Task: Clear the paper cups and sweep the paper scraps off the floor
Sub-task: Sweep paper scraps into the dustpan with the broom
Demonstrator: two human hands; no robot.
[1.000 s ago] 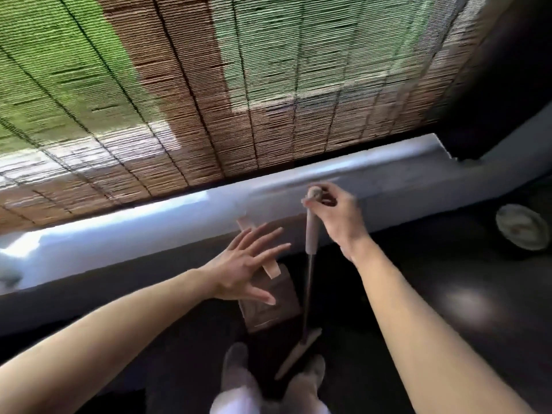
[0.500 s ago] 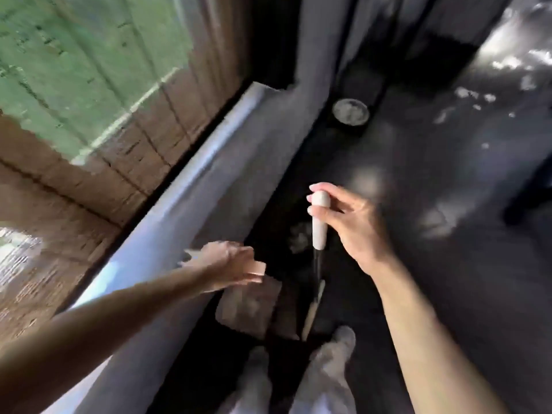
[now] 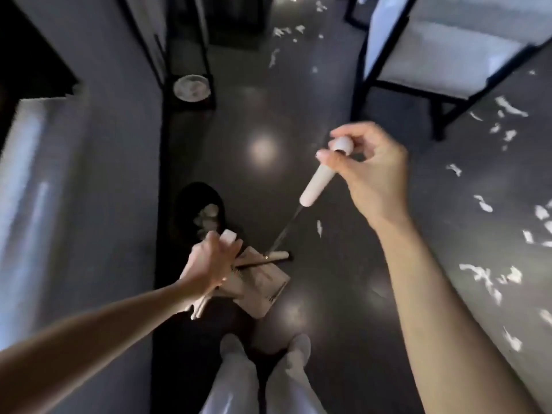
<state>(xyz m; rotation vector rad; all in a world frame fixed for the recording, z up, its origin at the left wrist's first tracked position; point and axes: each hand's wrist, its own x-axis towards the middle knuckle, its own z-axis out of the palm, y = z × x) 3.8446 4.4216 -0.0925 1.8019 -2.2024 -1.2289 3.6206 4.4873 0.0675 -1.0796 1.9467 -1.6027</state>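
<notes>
Right hand [image 3: 370, 174] grips the top of the broom [image 3: 313, 183], whose shaft slants down and leftward to its head beside the dustpan [image 3: 263, 288]. The left hand [image 3: 209, 264] holds the dustpan by its handle. Paper scraps [image 3: 481, 276] lie scattered on the floor [image 3: 328, 294] to the right of both tools, nearest the right arm, with more farther ahead.

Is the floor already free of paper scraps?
No, many white paper scraps lie scattered on the dark floor, to the right of the broom.
</notes>
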